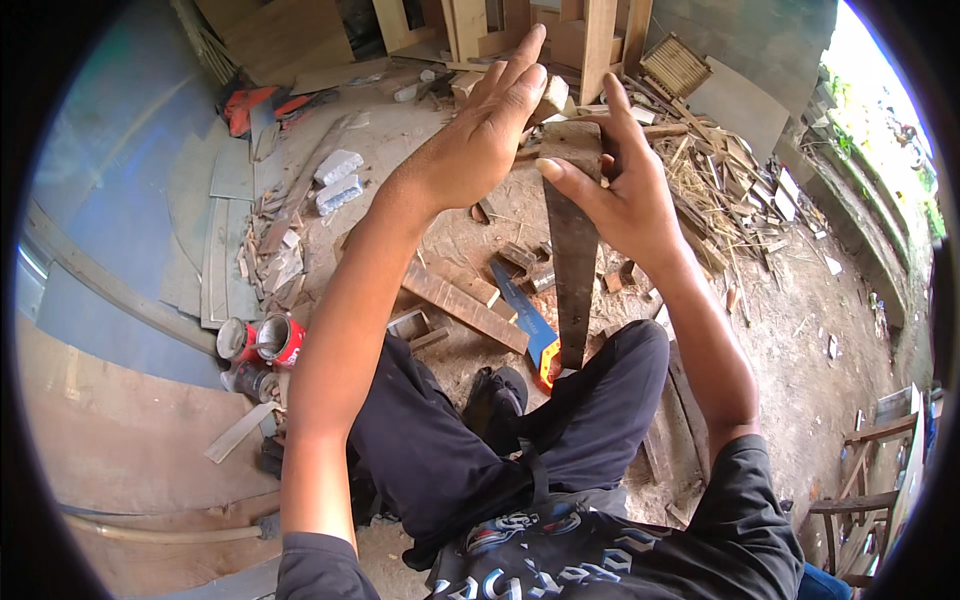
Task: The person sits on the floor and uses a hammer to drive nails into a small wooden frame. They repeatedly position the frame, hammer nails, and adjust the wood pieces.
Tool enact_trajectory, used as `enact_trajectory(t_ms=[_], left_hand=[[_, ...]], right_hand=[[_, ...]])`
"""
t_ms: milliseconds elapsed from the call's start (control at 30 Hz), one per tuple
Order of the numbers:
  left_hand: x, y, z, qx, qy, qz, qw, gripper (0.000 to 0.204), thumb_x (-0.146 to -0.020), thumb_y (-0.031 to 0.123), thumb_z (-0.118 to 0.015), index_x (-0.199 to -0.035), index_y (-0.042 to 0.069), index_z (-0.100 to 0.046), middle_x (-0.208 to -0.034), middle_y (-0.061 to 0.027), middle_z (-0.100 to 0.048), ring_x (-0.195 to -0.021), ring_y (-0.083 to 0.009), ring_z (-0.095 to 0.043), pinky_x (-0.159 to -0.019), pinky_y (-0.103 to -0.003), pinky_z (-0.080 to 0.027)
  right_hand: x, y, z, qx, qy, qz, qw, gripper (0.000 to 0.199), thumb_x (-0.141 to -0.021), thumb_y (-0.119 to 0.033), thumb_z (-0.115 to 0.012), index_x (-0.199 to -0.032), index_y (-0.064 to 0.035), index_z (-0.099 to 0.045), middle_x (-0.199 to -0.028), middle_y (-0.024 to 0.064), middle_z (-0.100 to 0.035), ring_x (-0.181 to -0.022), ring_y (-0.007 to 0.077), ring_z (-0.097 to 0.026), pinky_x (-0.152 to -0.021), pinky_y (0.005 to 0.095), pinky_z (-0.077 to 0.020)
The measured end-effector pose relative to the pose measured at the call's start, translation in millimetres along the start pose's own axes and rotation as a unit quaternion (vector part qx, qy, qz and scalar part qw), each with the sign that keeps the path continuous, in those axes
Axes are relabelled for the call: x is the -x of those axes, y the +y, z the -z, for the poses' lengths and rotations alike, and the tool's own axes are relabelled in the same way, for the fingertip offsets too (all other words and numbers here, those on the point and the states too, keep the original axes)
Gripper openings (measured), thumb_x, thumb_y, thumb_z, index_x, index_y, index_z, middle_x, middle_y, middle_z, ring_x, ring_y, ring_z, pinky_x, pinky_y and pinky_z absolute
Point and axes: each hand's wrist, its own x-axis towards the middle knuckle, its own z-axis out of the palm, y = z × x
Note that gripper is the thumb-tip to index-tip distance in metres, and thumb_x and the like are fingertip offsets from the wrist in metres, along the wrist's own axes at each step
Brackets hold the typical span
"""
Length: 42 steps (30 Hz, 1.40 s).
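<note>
A long dark wooden board (574, 255) stands roughly upright before my knees, its top end nearest the hands. My right hand (628, 195) grips it near the top, thumb across its face and index finger stretched out. My left hand (480, 140) is raised to the left of the board's top, fingers extended. A pale wooden block (551, 100) shows beside the left thumb; whether it touches the hand I cannot tell. Below, a handsaw with a blue blade (524, 305) and an orange-yellow handle (549, 362) lies next to the board's lower end.
Another plank (465, 310) lies left of the saw among wood offcuts. Two red cans (280, 338) stand at the left, with white blocks (339, 180) farther off. A heap of wood scraps (720, 180) covers the far right. A wooden chair-like frame (865, 500) stands at the near right.
</note>
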Motion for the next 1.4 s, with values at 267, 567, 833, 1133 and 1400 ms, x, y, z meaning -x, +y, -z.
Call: enact_trajectory(t_ms=[267, 567, 833, 1133, 1400], left_hand=[[2.6, -18.1, -8.3, 0.134, 0.051, -0.053, 0.988, 0.067, -0.111, 0.033, -0.029, -0.167, 0.004, -0.005, -0.165, -0.0192, -0.03, -0.154, -0.0313, -0.027, -0.124, -0.04, -0.023], [2.6, -26.9, -9.4, 0.138, 0.019, -0.019, 0.99, 0.069, -0.108, 0.044, -0.039, -0.165, 0.009, -0.024, -0.159, -0.0209, -0.043, -0.15, -0.0323, -0.039, -0.122, -0.043, -0.031], [130.0, -171.2, 65.6, -0.179, -0.145, 0.226, 0.946, 0.064, -0.077, 0.034, -0.087, -0.13, 0.007, -0.063, -0.111, -0.0209, -0.073, -0.106, -0.0338, -0.071, -0.092, -0.043, -0.054], [176.0, -157.1, 73.9, -0.206, -0.013, 0.113, 0.972, 0.046, -0.07, 0.004, -0.075, -0.113, 0.005, -0.061, -0.091, -0.0215, -0.067, -0.089, -0.0453, -0.067, -0.076, -0.044, -0.053], [158.9, -53.9, 145.8, -0.326, -0.023, 0.172, 0.929, 0.049, -0.068, 0.01, -0.079, -0.114, 0.004, -0.066, -0.095, -0.0224, -0.073, -0.087, -0.0388, -0.072, -0.079, -0.042, -0.056]], right_hand=[[-24.2, -6.1, 23.5, 0.084, -0.074, 0.033, 0.993, 0.102, -0.088, -0.031, -0.086, -0.162, 0.0018, -0.024, -0.115, 0.02, -0.073, -0.109, 0.0242, -0.071, -0.095, 0.0358, -0.0544], [-36.9, -10.6, 42.0, 0.126, -0.155, 0.066, 0.978, 0.065, -0.089, -0.028, -0.085, -0.143, -0.0103, -0.053, -0.123, 0.0107, -0.072, -0.11, 0.0218, -0.073, -0.091, 0.037, -0.0597], [-25.5, -2.0, 66.7, 0.103, -0.135, -0.032, 0.985, 0.057, -0.094, -0.011, -0.077, -0.144, -0.0031, -0.049, -0.126, 0.0083, -0.064, -0.117, 0.0158, -0.061, -0.104, 0.0329, -0.049], [-21.0, 6.2, 97.6, 0.128, -0.104, 0.019, 0.986, 0.06, -0.093, -0.021, -0.08, -0.144, -0.0091, -0.052, -0.13, 0.0074, -0.065, -0.121, 0.0188, -0.063, -0.105, 0.0354, -0.0496], [-31.9, 62.3, 106.3, 0.006, -0.09, -0.013, 0.996, 0.056, -0.098, -0.016, -0.075, -0.146, -0.0033, -0.048, -0.13, 0.0116, -0.066, -0.119, 0.0182, -0.064, -0.103, 0.032, -0.0492]])
